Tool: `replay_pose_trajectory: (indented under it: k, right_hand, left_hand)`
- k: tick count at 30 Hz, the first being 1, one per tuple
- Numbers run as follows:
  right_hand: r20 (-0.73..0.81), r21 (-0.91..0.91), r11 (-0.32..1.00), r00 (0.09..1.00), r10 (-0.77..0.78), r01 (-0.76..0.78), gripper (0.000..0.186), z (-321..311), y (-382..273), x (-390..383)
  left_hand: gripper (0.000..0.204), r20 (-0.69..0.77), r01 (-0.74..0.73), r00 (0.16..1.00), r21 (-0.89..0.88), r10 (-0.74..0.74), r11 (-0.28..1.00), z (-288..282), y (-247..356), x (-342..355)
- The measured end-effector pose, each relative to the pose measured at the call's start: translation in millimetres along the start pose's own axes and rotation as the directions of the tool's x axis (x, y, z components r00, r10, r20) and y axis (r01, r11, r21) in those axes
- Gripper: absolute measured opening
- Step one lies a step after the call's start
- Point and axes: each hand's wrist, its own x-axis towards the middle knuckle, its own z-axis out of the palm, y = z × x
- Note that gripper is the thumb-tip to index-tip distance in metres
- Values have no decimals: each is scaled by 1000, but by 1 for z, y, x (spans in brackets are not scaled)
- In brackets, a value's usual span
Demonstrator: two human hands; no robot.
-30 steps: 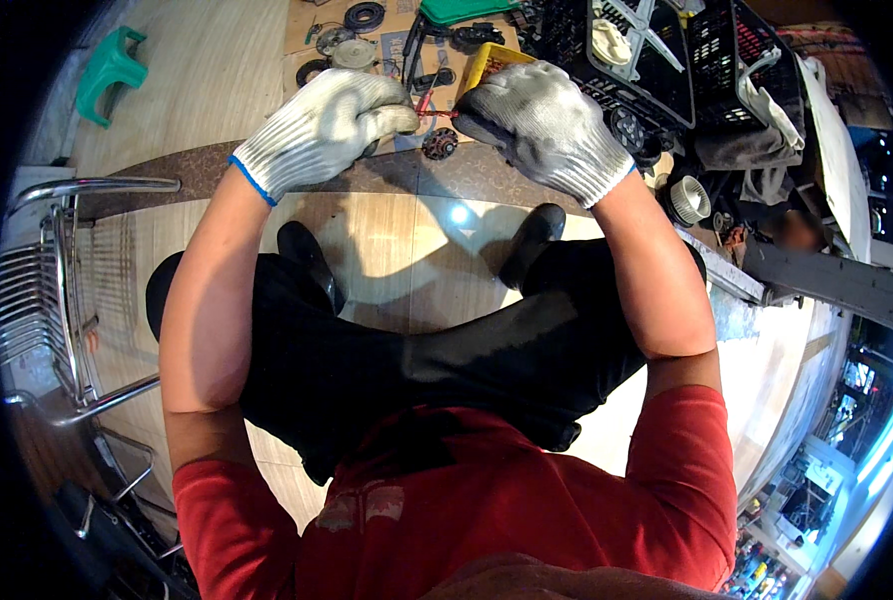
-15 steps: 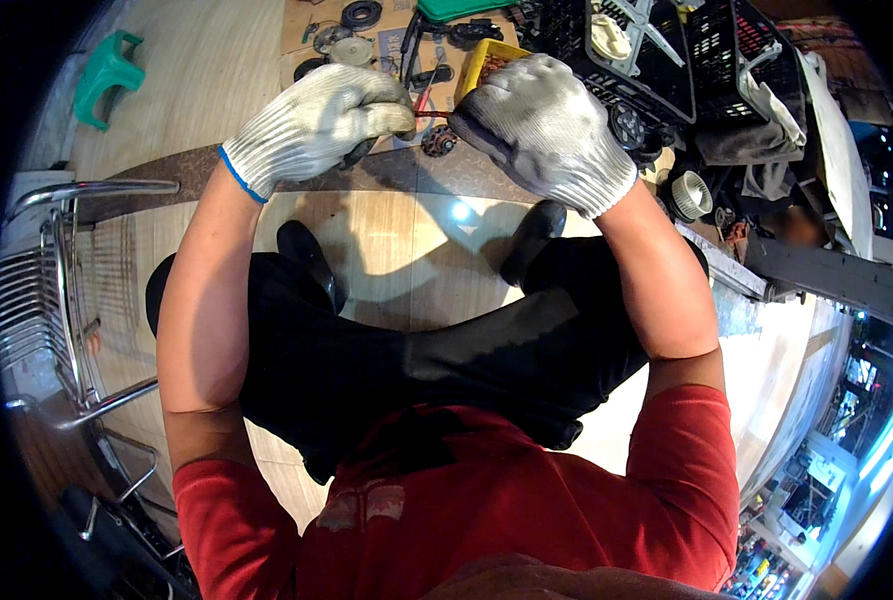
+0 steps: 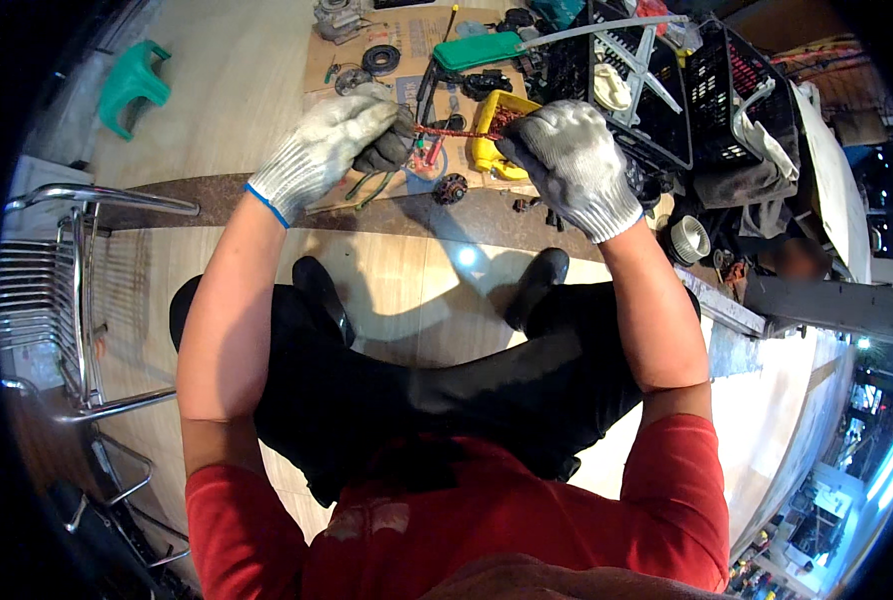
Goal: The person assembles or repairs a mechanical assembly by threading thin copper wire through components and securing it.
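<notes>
A thin, reddish-brown strand that looks like twisted copper wire [image 3: 459,133] stretches almost level between my two gloved hands. My left hand [image 3: 352,135], in a white knit glove with dark fingertips, is closed on its left end. At the other end my right hand [image 3: 570,150], gloved the same way, grips it with curled fingers. Behind the strand, beside my right hand, sits a yellow bin [image 3: 484,153] with reddish wire pieces inside. Below the strand lies a small round dark motor part [image 3: 451,188]. Green tool handles [image 3: 374,190] show under my left hand.
A cardboard sheet [image 3: 422,40] holds a black ring [image 3: 381,60], a green-headed tool [image 3: 479,50] and loose parts. Black crates [image 3: 657,110] crowd the right, near a white fan wheel [image 3: 688,240]. A green stool [image 3: 132,90] and a metal chair [image 3: 77,300] stand left.
My hands have moved apart, and a longer stretch of the wire shows between them. The view has shifted, bringing more of the cardboard and the yellow bin into sight.
</notes>
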Motion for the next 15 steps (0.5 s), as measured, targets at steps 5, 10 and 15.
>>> replay_pose_trajectory:
  k: [5, 10, 15]
  right_hand:
    - [21, -34, 999, 1000, -9, 10, 24, 4, 1, 0]
    - [61, -17, 1000, 998, 12, -11, 26, 3, -2, 5]
    - [-77, 27, 1000, 997, -11, 13, 22, 6, 6, 3]
  left_hand:
    - [38, 35, 103, 994, -103, -100, 989, 14, 8, 0]
    - [29, -21, -309, 940, 372, 341, 875, 5, -36, 10]
    - [27, -174, -119, 969, 304, 178, 945, 40, 13, -8]
